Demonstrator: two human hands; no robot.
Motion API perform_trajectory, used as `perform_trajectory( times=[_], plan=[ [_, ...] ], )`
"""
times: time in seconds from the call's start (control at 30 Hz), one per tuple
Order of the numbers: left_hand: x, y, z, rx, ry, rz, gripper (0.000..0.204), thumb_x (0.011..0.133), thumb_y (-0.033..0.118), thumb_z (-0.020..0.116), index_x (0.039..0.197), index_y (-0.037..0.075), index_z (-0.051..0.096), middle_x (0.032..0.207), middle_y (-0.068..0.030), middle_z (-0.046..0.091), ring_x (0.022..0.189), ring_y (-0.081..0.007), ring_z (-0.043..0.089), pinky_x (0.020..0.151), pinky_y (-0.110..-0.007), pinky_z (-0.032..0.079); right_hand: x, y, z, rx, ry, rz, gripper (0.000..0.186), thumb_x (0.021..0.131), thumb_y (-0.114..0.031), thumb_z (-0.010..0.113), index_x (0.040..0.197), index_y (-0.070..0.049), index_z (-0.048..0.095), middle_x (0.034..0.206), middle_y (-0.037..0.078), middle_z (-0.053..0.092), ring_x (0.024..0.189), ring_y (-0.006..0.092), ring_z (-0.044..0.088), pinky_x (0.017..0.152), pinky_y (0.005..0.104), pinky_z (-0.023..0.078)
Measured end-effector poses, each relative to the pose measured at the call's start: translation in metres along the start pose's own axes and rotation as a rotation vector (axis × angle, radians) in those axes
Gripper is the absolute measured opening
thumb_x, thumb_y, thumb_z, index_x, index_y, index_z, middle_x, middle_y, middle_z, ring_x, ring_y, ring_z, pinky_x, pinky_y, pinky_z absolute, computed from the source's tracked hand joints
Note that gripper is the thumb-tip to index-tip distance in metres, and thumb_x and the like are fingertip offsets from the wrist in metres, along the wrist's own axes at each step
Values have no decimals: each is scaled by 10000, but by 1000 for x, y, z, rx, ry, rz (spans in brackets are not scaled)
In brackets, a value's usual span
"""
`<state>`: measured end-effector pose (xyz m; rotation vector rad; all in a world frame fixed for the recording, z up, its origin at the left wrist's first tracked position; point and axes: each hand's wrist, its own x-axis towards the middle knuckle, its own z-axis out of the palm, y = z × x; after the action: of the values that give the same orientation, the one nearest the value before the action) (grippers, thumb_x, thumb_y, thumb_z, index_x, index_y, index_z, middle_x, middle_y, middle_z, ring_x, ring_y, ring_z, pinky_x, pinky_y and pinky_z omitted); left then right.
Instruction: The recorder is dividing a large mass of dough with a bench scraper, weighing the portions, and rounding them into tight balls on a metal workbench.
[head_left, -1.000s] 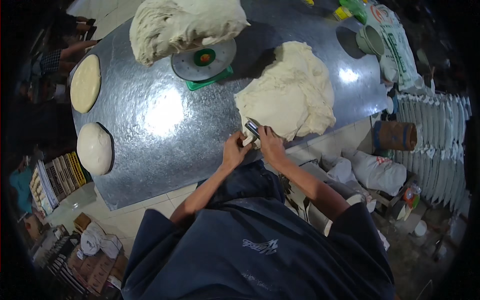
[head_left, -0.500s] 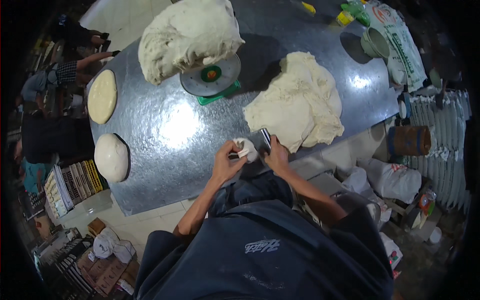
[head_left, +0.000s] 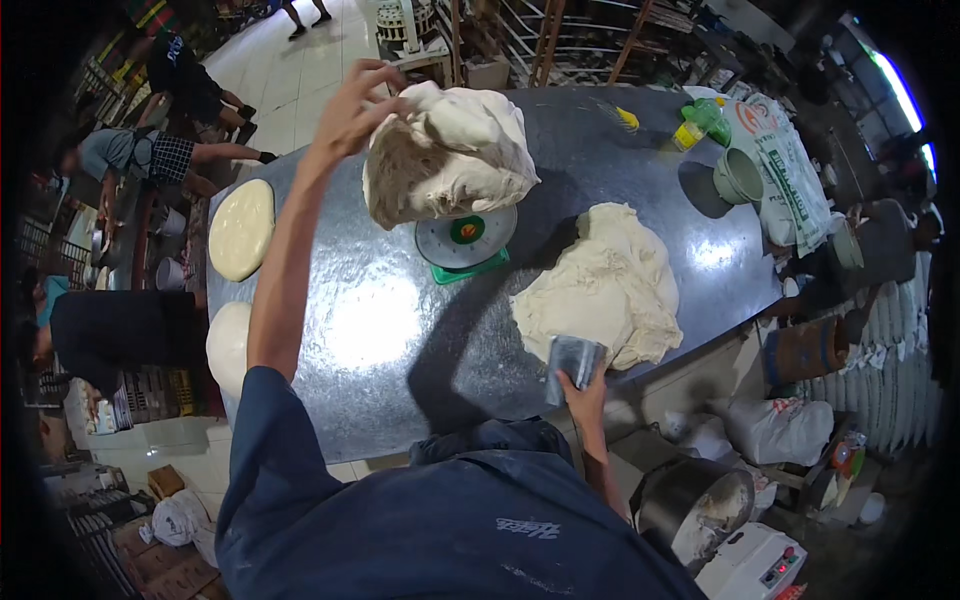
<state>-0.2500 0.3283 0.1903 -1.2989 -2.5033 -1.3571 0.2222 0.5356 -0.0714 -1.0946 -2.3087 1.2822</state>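
A large lump of dough (head_left: 455,160) sags over the pan of a green dial scale (head_left: 470,265). My left hand (head_left: 360,115) is stretched out at the lump's upper left edge, fingers apart; whether the fingertips touch it is hard to tell. In my right hand (head_left: 583,395) is a metal dough scraper (head_left: 574,360), its blade held by the near edge of a second, spread-out mass of dough (head_left: 610,290). Two rounded dough pieces lie on the left: a flat oval one (head_left: 241,230) and a nearer one (head_left: 228,345), partly hidden by my left arm.
The steel table (head_left: 370,410) also carries a green-grey bowl (head_left: 738,175), a green and yellow bottle (head_left: 700,122) and a printed sack (head_left: 790,170) at far right. A mixer bowl with dough (head_left: 710,515) stands below, right. Several people work beyond the left side.
My left hand has swung up from my waist to the dough on the scale; the small dough piece it held is gone from it. The scraper has moved slightly right, toward the spread dough.
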Motion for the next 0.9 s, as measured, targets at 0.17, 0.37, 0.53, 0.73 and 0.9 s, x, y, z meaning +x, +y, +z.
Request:
perform_trajectory(
  times=[0.17, 0.37, 0.53, 0.73, 0.9],
  plan=[
    [-128, -119, 6, -355, 592, -178, 429, 937, 385, 485, 1217, 70, 565, 1138, -78, 561, 963, -196, 584, 826, -320, 468, -24, 20, -34, 163, 336, 146, 710, 765, -217, 797, 1304, 55, 423, 1211, 164, 557, 1080, 227, 547, 932, 325, 422],
    [-345, -72, 250, -459, 61, -1000, 404, 873, 174, 637, 1224, 42, 485, 931, -56, 624, 875, -158, 611, 703, -286, 513, 0, 36, -57, 412, 391, 134, 663, 791, -185, 779, 1294, 54, 419, 1190, 156, 555, 1052, 217, 547, 921, 320, 429],
    [-282, 30, 400, -443, 8, -499, 456, 810, 199, 752, 1175, 74, 509, 1134, -115, 532, 929, -200, 609, 735, -320, 522, 42, 13, -62, 351, 146, 100, 644, 780, -213, 766, 1253, 69, 434, 1212, 200, 556, 1099, 264, 560, 947, 343, 418],
    [-257, 62, 381, -427, -91, -769, 259, 794, 136, 745, 883, 4, 541, 765, -99, 621, 624, -159, 574, 591, -313, 479, 57, -32, -45, -296, -136, -299, 446, 822, -194, 639, 1185, -33, 436, 831, 254, 637, 758, 468, 605, 661, 525, 480],
    [-301, 50, 371, -496, -24, -667, 132, 790, 6, 659, 828, -6, 533, 630, -86, 577, 573, -129, 540, 544, -300, 438, 37, -52, 24, -706, -245, -337, 305, 834, -93, 578, 1088, -31, 422, 928, 195, 569, 714, 387, 637, 603, 472, 525]
  ],
)
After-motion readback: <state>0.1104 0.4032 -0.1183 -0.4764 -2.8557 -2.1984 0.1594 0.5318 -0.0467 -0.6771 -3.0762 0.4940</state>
